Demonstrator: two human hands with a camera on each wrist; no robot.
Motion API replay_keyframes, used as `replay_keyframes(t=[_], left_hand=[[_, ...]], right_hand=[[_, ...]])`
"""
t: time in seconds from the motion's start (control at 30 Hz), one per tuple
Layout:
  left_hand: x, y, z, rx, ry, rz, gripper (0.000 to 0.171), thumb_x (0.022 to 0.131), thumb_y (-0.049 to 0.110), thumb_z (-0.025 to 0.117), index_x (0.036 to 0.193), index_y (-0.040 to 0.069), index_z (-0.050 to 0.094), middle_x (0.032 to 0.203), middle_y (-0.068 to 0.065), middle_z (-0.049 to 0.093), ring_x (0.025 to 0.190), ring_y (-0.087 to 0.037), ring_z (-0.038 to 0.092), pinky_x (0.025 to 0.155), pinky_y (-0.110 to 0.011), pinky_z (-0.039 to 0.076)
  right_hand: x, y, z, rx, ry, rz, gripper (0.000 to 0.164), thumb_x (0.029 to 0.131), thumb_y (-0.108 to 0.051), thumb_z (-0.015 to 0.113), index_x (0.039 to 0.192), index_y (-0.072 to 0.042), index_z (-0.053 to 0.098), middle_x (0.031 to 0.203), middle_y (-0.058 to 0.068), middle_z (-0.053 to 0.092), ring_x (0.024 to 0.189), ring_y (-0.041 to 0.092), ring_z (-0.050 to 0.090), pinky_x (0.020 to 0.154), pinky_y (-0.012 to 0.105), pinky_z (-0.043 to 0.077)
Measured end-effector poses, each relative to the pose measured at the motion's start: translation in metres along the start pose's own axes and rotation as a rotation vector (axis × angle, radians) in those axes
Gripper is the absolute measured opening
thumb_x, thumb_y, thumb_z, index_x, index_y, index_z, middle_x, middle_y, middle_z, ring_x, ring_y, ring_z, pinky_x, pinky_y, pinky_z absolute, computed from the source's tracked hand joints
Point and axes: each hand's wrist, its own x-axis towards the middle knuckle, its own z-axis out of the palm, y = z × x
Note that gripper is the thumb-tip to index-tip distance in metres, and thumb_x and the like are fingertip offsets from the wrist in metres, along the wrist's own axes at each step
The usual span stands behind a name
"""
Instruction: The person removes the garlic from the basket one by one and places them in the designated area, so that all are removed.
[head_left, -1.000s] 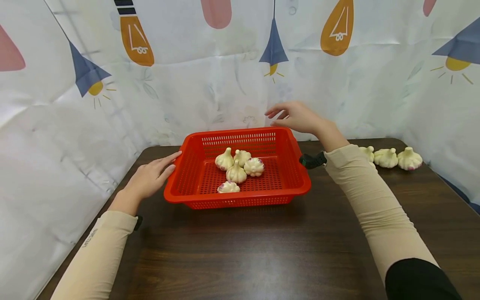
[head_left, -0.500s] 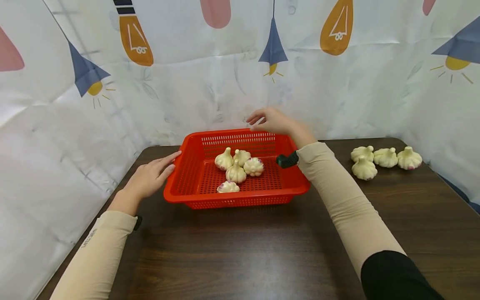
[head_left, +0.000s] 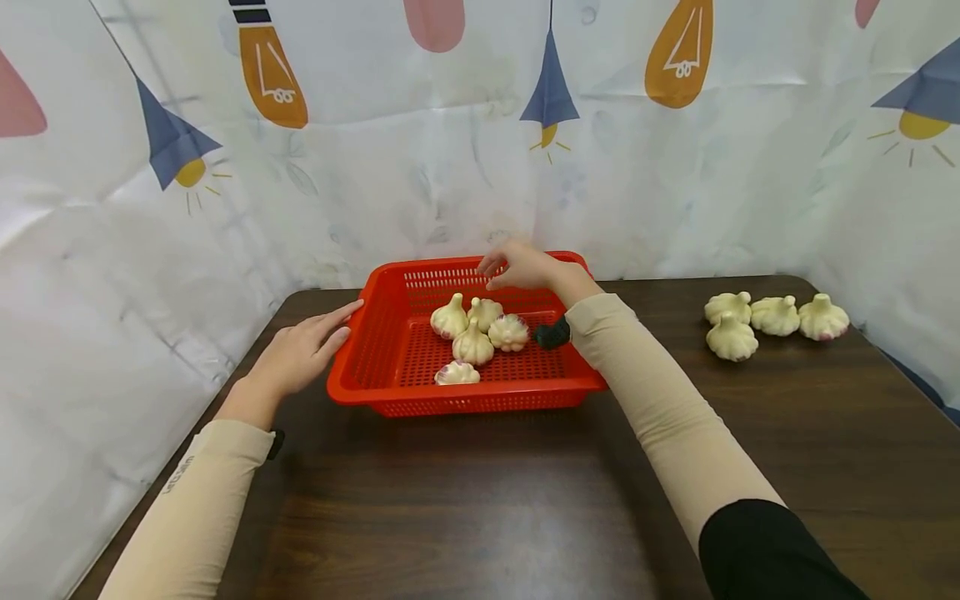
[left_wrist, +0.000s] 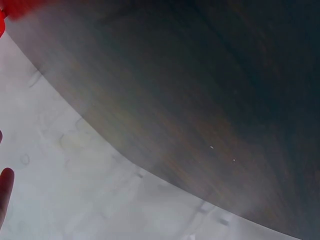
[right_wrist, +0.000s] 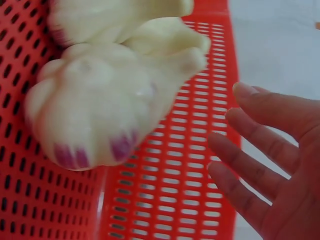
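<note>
A red plastic basket [head_left: 420, 400] with slotted walls stands on the dark table, several white garlic bulbs [head_left: 472, 343] grouped inside it. My right hand [head_left: 522, 265] hovers over the basket's back part, fingers spread and loosely bent, with nothing in them. In the right wrist view, that hand [right_wrist: 275, 155] is apart from a large purple-streaked garlic bulb [right_wrist: 90, 110]. My left hand [head_left: 300, 352] rests its fingertips on the basket's left rim, fingers nearly straight. Only bits of left fingers [left_wrist: 5, 187] show at the edge of the left wrist view.
Several more garlic bulbs [head_left: 775, 316] sit together on the right back of the brown wooden table [head_left: 450, 500]. A white patterned curtain [head_left: 420, 183] hangs behind the table and along its left side.
My right hand has moved left and down, from above the basket's back right corner to over its inside, near the bulbs. The left hand has stayed on the rim.
</note>
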Motion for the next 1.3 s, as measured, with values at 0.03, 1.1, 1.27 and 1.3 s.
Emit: replay_keyframes(t=[0.03,1.1,1.27,1.3], left_hand=[[0.0,0.0,0.0,-0.001,0.0,0.004,0.055,0.11,0.041,0.04,0.161,0.019,0.036,0.148,-0.026,0.051,0.127,-0.047,0.052,0.1,-0.068,0.042],[0.002,-0.001,0.0,0.008,-0.005,0.005,0.056,0.11,0.04,0.04,0.161,0.018,0.036,0.147,-0.028,0.051,0.126,-0.049,0.053,0.1,-0.068,0.042],[0.002,0.0,0.0,0.005,-0.009,0.001,0.056,0.11,0.041,0.04,0.161,0.017,0.036,0.147,-0.028,0.05,0.127,-0.049,0.052,0.1,-0.068,0.042],[0.002,0.0,0.0,0.005,-0.007,0.002,0.056,0.11,0.041,0.04,0.161,0.017,0.036,0.147,-0.028,0.05,0.127,-0.049,0.052,0.1,-0.068,0.042]], right_hand=[[0.001,0.0,0.001,-0.011,-0.016,0.01,0.034,0.098,-0.006,0.069,0.131,0.004,0.066,0.128,0.019,0.065,0.122,0.032,0.058,0.101,0.041,0.049],[0.016,0.001,0.03,-0.266,-0.233,0.129,0.051,0.092,-0.014,0.076,0.14,-0.007,0.061,0.128,0.013,0.062,0.115,0.027,0.054,0.1,0.039,0.045],[0.015,0.002,0.032,-0.287,-0.248,0.139,0.055,0.091,-0.016,0.079,0.141,-0.006,0.058,0.128,0.013,0.062,0.115,0.026,0.056,0.099,0.039,0.047],[0.015,0.002,0.032,-0.291,-0.249,0.141,0.056,0.09,-0.017,0.08,0.14,-0.006,0.058,0.128,0.013,0.062,0.116,0.026,0.056,0.1,0.038,0.046]])
